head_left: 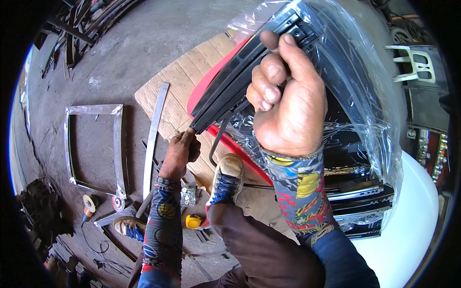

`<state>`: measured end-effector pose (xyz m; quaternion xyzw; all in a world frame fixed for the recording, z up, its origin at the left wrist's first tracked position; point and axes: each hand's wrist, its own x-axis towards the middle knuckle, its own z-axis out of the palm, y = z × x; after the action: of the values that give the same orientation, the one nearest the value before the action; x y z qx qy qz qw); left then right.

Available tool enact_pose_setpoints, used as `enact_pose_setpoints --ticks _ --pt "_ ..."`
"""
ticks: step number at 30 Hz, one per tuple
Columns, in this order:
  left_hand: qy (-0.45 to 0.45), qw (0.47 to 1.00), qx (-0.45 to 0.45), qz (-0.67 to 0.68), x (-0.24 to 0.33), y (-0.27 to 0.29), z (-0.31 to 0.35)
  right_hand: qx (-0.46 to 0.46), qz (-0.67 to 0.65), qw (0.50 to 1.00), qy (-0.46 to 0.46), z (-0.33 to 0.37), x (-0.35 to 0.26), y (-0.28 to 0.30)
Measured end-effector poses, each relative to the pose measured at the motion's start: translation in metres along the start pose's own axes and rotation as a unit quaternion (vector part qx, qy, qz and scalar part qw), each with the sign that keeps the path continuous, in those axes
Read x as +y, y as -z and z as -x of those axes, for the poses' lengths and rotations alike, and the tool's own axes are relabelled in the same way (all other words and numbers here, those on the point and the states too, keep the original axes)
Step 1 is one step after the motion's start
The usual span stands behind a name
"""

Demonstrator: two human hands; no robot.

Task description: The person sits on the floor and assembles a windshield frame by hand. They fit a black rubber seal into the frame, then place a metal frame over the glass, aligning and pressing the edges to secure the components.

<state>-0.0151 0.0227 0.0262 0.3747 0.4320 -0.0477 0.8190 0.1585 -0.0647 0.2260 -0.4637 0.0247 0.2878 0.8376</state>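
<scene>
Head view: two bare hands are seen from above, with a long black metal rail (225, 98) slanted between them
Left hand (180, 150): the near end of the rail is pinched by the thumb and bent fingers, with hardly any gap left; it seems to be gripped there so that this end cannot slip
Right hand (293, 96): it is raised by the far end of the rail, fingers curled toward the palm, thumb tip and first finger tip close together; whether anything is held by them cannot be told
Rail's place: it is seen over a red rim (205, 87) and dark panels (343, 149), perhaps so that both ends can be reached
Clear plastic wrap (384, 132): the panels are partly covered by it, maybe so that they do not get scratched
Cardboard sheet (165, 84): it is spread on the rough floor (139, 53), likely to keep dirt off things
Blue-laced shoe (228, 175): it is set on the cardboard, next to the rim
Tools: a yellow tape measure (193, 222) and an angle grinder (88, 206) are left low down near the feet, probably to be easy to grab
Metal pieces: a flat silver bar (154, 139) and a four-sided metal frame (119, 153) are laid at the left, out of the hands' way
</scene>
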Motion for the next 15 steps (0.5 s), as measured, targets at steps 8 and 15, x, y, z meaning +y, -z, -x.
enact_pose_setpoints --ticks 8,15 --pt "-0.039 0.999 0.009 -0.009 -0.007 -0.005 -0.001 0.003 0.02 0.999 0.04 -0.006 0.001 0.0" --pt "-0.034 0.993 -0.035 -0.104 0.01 0.001 -0.006 -0.048 0.054 0.997 0.028 -0.02 -0.015 0.006"
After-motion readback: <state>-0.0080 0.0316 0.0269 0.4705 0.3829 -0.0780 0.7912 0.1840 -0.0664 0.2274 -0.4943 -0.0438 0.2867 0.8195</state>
